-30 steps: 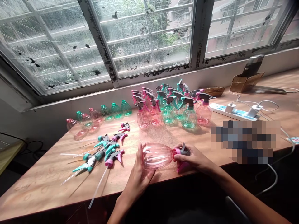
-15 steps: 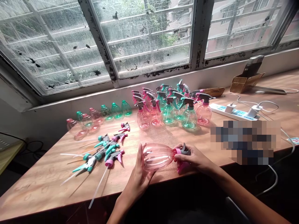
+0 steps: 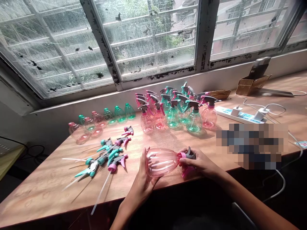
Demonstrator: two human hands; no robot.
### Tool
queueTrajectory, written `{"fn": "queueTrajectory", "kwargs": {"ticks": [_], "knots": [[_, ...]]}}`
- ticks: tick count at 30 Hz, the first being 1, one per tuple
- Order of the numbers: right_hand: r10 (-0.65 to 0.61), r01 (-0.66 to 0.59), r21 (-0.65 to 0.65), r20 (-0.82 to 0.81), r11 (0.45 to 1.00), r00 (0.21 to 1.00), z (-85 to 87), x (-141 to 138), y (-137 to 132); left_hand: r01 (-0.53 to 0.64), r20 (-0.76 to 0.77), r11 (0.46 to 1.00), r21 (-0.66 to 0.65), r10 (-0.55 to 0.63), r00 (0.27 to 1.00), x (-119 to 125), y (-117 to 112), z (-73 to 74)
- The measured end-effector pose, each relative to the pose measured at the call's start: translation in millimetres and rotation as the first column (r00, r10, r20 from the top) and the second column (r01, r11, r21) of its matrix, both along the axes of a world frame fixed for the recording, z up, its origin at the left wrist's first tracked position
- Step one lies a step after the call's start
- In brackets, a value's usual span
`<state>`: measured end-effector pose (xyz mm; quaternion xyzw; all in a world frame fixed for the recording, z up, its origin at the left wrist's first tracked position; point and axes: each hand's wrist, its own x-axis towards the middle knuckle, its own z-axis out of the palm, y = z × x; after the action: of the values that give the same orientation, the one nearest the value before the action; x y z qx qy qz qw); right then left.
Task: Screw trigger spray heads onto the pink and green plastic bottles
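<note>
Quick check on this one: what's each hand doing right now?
Left hand: closed around the base end of the pink bottle.
Right hand: closed on the pink and grey spray head at the bottle's neck.

Left grip (image 3: 145, 176) around sideways pink bottle (image 3: 161, 163), right grip (image 3: 200, 163) on its sprayer (image 3: 190, 155), loose sprayers (image 3: 100, 159) on table (image 3: 43, 195)
</note>
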<state>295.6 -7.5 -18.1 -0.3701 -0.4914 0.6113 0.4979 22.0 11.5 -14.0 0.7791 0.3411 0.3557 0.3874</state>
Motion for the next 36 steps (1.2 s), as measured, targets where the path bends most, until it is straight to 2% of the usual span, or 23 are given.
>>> {"fn": "queueTrajectory", "kwargs": {"ticks": [6,10,13,19,28,31,36], "knots": [[-0.020,0.019,0.043,0.037,0.999,0.999,3.2,-1,1,-0.021,-0.052,0.999,-0.032,0.019,0.998,0,-4,8.0],[-0.019,0.017,0.038,0.040,0.999,0.999,1.8,0,1,-0.014,-0.027,0.998,-0.060,0.013,1.000,0,-4,12.6],[-0.027,0.026,0.031,0.029,0.999,0.999,0.4,0,1,0.001,0.014,0.997,-0.075,0.000,1.000,0,-1,7.8],[-0.034,0.034,0.021,0.001,0.999,0.999,1.0,-1,2,0.007,0.013,1.000,0.020,-0.007,1.000,-1,1,-2.2],[-0.030,0.029,0.019,0.048,0.999,0.998,3.3,-1,-1,-0.030,-0.019,0.998,-0.063,0.029,0.999,2,-5,13.8],[-0.027,0.027,0.009,0.014,1.000,1.000,2.6,-1,0,-0.032,0.014,0.998,-0.060,0.033,0.999,1,-3,9.2],[-0.016,0.016,-0.002,-0.008,1.000,1.000,1.5,-2,0,-0.037,0.017,0.998,0.052,0.036,0.999,0,0,-0.2]]}}
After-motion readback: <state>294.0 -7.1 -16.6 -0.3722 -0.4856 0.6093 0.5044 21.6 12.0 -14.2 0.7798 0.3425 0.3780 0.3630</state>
